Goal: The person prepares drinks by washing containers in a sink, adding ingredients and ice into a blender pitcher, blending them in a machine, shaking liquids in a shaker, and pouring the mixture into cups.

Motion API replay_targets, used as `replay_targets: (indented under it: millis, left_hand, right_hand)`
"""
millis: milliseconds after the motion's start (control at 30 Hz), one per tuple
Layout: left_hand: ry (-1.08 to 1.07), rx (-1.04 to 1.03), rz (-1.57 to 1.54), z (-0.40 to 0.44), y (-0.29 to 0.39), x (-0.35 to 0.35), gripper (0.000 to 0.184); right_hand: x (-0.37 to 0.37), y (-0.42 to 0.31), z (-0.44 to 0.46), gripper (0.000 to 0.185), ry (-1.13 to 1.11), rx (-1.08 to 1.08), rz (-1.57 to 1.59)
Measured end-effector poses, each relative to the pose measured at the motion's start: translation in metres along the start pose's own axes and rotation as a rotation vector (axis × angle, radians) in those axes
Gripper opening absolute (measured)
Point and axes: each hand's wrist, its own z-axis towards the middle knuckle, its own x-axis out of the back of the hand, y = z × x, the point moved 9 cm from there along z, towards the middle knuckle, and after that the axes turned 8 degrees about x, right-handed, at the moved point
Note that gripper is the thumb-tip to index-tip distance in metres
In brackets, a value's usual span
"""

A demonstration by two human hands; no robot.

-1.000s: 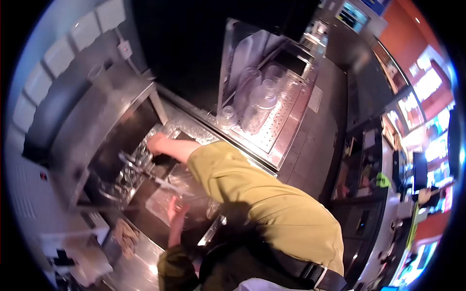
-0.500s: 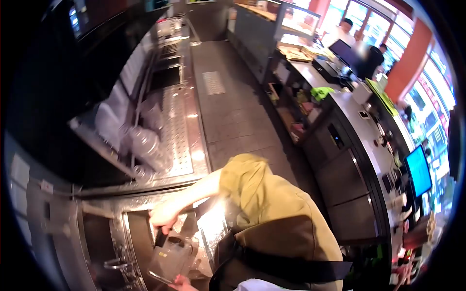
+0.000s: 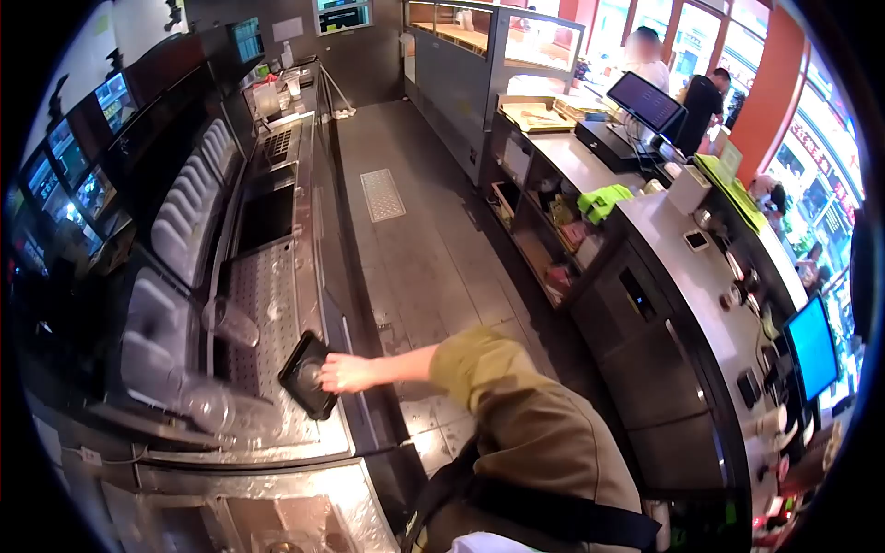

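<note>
My right hand (image 3: 347, 372), at the end of an outstretched arm in an olive sleeve, is closed on the near side of a black rectangular lid-like piece (image 3: 308, 403). Its rim is dark, with a paler rounded middle partly behind my fingers. The piece is tilted over the right edge of the perforated metal drain counter (image 3: 267, 286); I cannot tell whether it touches the metal. Left of it, clear plastic jugs (image 3: 210, 408) lie or stand, smeared by motion. Another clear jug (image 3: 232, 324) is farther up the counter. My left hand is out of view.
A wet metal sink (image 3: 277, 521) lies at the bottom. White rounded dispensers (image 3: 180, 230) line the wall behind the counter. Across the tiled floor (image 3: 433, 249) is a service counter (image 3: 668, 230) with a till screen (image 3: 647, 100). Two people stand beyond it.
The view has turned up and away from the sink. My right hand has moved from the sink to the drain counter. My left hand and the clear container with a yellow label have left view.
</note>
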Motion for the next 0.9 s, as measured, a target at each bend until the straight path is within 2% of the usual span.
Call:
replay_targets:
  millis: [33, 67, 100, 133, 167, 233, 300, 367, 433, 500, 567, 600, 633, 667, 700, 733, 767, 800, 867, 900]
  left_hand:
    - [0.014, -0.019, -0.015, 0.01, 0.001, -0.021, 0.034]
    - [0.02, -0.039, -0.019, 0.021, 0.005, -0.046, 0.034]
    - [0.036, -0.059, -0.041, 0.029, 0.008, -0.066, 0.034]
    - [0.061, -0.082, -0.047, 0.035, 0.012, -0.084, 0.034]
    - [0.076, -0.1, -0.056, 0.043, 0.017, -0.105, 0.034]
    - [0.111, -0.133, -0.09, 0.049, 0.031, -0.137, 0.033]
    - [0.129, -0.169, -0.121, 0.057, 0.048, -0.169, 0.033]
    - [0.129, -0.218, -0.149, 0.069, 0.065, -0.195, 0.033]
    - [0.112, -0.271, -0.185, 0.077, 0.087, -0.213, 0.033]
    - [0.058, -0.318, -0.244, 0.09, 0.109, -0.232, 0.033]
    - [-0.003, -0.353, -0.293, 0.126, 0.129, -0.268, 0.032]
    - [0.208, -0.437, -0.109, 0.155, 0.152, -0.302, 0.027]
    - [0.228, -0.377, -0.005, 0.201, 0.166, -0.332, 0.034]
    - [0.105, -0.426, 0.012, 0.243, 0.189, -0.375, 0.033]
    - [-0.018, -0.461, 0.031, 0.279, 0.207, -0.419, 0.032]
    - [-0.038, -0.461, 0.079, 0.313, 0.224, -0.456, 0.035]
    - [-0.059, -0.475, 0.125, 0.349, 0.246, -0.493, 0.038]
    - [-0.06, -0.495, 0.162, 0.381, 0.265, -0.527, 0.04]
    - [-0.055, -0.548, 0.207, 0.449, 0.3, -0.585, 0.042]
    - [-0.049, -0.589, 0.211, 0.483, 0.316, -0.612, 0.042]
  right_hand:
    - [-0.012, 0.013, -0.011, 0.013, -0.037, -0.024, 0.029]
    - [-0.014, 0.023, -0.021, 0.013, 0.094, 0.003, 0.011]
    - [-0.039, 0.036, -0.028, 0.025, -0.024, -0.055, -0.023]
    - [-0.016, 0.046, -0.025, 0.044, -0.075, -0.113, 0.123]
    - [-0.003, 0.053, -0.029, 0.063, 0.015, -0.072, 0.192]
    - [0.043, 0.083, -0.039, 0.058, 0.141, -0.09, 0.291]
    - [0.056, 0.129, -0.064, 0.049, 0.161, -0.162, 0.34]
    - [0.056, 0.194, -0.093, 0.04, 0.076, -0.325, 0.408]
    - [0.033, 0.265, -0.136, 0.043, -0.106, -0.674, 0.614]
    - [0.004, 0.33, -0.194, 0.044, -0.272, -0.932, 0.662]
    - [-0.047, 0.394, -0.264, 0.05, -0.131, -0.696, 0.746]
    - [-0.068, 0.407, -0.326, 0.041, -0.178, -1.271, 1.562]
    - [-0.028, 0.423, -0.366, 0.037, 0.099, -1.687, 1.841]
    - [-0.073, 0.447, -0.471, 0.038, 0.018, -1.869, 1.657]
    - [-0.029, 0.475, -0.523, 0.038, 0.187, -1.099, 1.166]
    - [-0.016, 0.508, -0.542, 0.036, -0.537, -1.402, 0.631]
    - [0.016, 0.525, -0.555, 0.036, -1.483, -1.302, 0.239]
    - [0.018, 0.555, -0.591, 0.038, -1.377, -1.294, 0.278]
    - [0.021, 0.622, -0.625, 0.038, -0.575, -1.756, 0.85]
    - [0.032, 0.658, -0.641, 0.034, -0.126, -1.941, 0.934]
